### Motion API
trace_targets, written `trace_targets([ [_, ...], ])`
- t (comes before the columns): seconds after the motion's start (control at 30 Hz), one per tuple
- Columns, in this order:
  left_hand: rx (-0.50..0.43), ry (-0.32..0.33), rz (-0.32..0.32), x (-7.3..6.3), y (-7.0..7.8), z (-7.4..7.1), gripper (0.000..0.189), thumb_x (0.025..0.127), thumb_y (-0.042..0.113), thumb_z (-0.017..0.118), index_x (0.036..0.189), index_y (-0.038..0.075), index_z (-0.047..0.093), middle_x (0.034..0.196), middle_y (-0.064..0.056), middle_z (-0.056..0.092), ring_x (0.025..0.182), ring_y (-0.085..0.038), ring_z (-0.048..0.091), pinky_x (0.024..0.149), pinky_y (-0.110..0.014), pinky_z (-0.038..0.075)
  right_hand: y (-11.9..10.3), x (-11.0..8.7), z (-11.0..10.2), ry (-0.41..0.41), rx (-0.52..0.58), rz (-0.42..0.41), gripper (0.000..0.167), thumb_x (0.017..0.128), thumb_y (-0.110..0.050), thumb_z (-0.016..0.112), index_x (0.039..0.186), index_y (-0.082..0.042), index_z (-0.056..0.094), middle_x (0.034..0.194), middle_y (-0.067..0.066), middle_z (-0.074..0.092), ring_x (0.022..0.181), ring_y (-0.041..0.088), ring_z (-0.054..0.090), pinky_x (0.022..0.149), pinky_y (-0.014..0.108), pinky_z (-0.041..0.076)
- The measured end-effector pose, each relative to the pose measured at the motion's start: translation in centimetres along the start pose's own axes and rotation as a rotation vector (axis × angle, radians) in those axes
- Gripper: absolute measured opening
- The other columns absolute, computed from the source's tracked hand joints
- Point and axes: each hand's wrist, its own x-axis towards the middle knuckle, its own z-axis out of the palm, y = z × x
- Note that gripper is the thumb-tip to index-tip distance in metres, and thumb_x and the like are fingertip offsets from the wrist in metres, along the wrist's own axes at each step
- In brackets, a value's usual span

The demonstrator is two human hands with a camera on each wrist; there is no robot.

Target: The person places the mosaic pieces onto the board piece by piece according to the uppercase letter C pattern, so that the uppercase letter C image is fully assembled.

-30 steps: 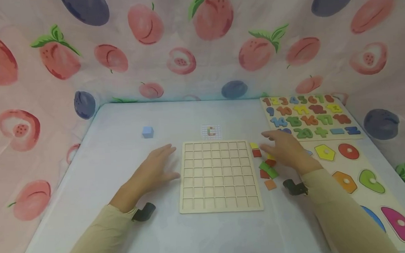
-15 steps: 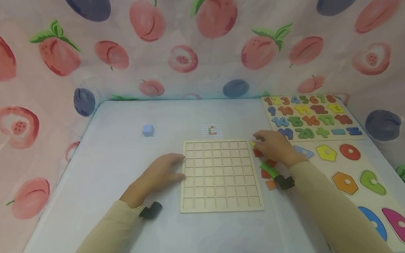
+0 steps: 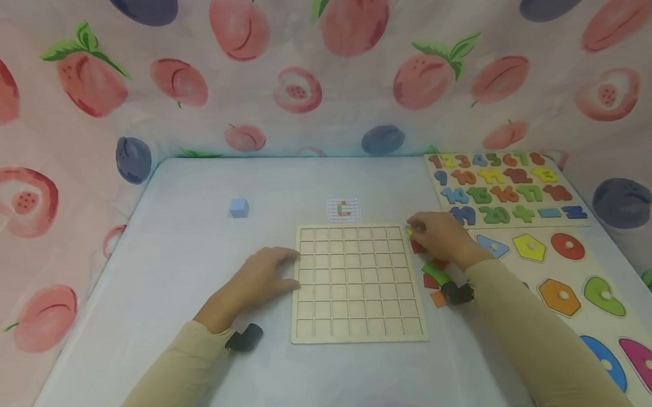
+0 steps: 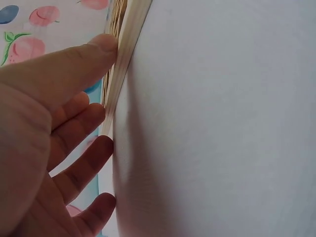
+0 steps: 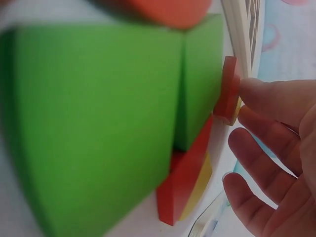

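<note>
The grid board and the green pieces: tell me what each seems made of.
Grid board: probably bare wood or plywood, matte; its pale tan edge shows grain-like streaks in the left wrist view. Green pieces: painted wood or plastic, I can't tell which; smooth, even color, no visible grain.

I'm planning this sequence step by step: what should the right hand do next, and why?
Probably secure a pinch on the yellow tile and lift it: the right hand is right at it, no tile sits in the grid board, and the left hand touches that board's left edge.
</note>
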Motion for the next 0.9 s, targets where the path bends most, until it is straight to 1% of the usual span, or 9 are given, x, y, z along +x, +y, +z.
trace_targets([
  [0.2, 0.006, -0.012, 0.003, -0.02, 0.20, -0.14, 0.059, 0.085, 0.022, 0.081, 0.137, 0.003, 0.059, 0.138, -0.013, 0.059, 0.131, -0.035, 0.049, 0.112, -0.048, 0.036, -0.16, -0.06, -0.10, -0.029, 0.000, 0.023, 0.037, 0.098, -0.017, 0.062, 0.131, 0.001, 0.062, 0.121, 0.020, 0.067, 0.113, 0.037, 0.061, 0.098, 0.053, 0.049],
  [0.47, 0.003, -0.019, -0.006, 0.09, 0.33, -0.31, 0.059, 0.085, 0.022, 0.081, 0.136, 0.003, 0.060, 0.138, -0.013, 0.059, 0.131, -0.036, 0.049, 0.112, -0.048, 0.037, -0.15, 0.41, -0.02, -0.050, -0.013, 0.051, 0.039, 0.099, -0.018, 0.061, 0.134, -0.002, 0.060, 0.125, 0.020, 0.065, 0.116, 0.037, 0.060, 0.098, 0.053, 0.049],
  [0.63, -0.008, -0.028, -0.011, 0.19, 0.39, -0.33, 0.058, 0.085, 0.022, 0.081, 0.136, 0.003, 0.060, 0.138, -0.014, 0.059, 0.131, -0.036, 0.049, 0.112, -0.048, 0.037, -0.37, 0.43, -0.13, -0.062, -0.030, 0.074, 0.040, 0.098, -0.020, 0.060, 0.135, -0.004, 0.060, 0.125, 0.020, 0.065, 0.114, 0.035, 0.061, 0.095, 0.053, 0.051],
  [0.8, -0.010, -0.033, -0.019, 0.20, 0.54, -0.42, 0.058, 0.085, 0.021, 0.081, 0.136, 0.002, 0.060, 0.138, -0.014, 0.059, 0.131, -0.036, 0.048, 0.112, -0.048, 0.036, -0.55, 0.50, -0.18, -0.064, -0.042, 0.067, 0.039, 0.098, -0.019, 0.059, 0.135, -0.004, 0.061, 0.124, 0.019, 0.066, 0.110, 0.034, 0.063, 0.093, 0.052, 0.052],
  [0.9, -0.008, -0.037, -0.025, 0.19, 0.63, -0.45, 0.058, 0.086, 0.021, 0.080, 0.136, 0.002, 0.059, 0.138, -0.014, 0.059, 0.132, -0.037, 0.048, 0.112, -0.048, 0.036, -0.62, 0.57, -0.22, -0.066, -0.045, 0.058, 0.039, 0.098, -0.018, 0.057, 0.134, -0.002, 0.060, 0.123, 0.019, 0.067, 0.110, 0.034, 0.062, 0.095, 0.053, 0.051],
])
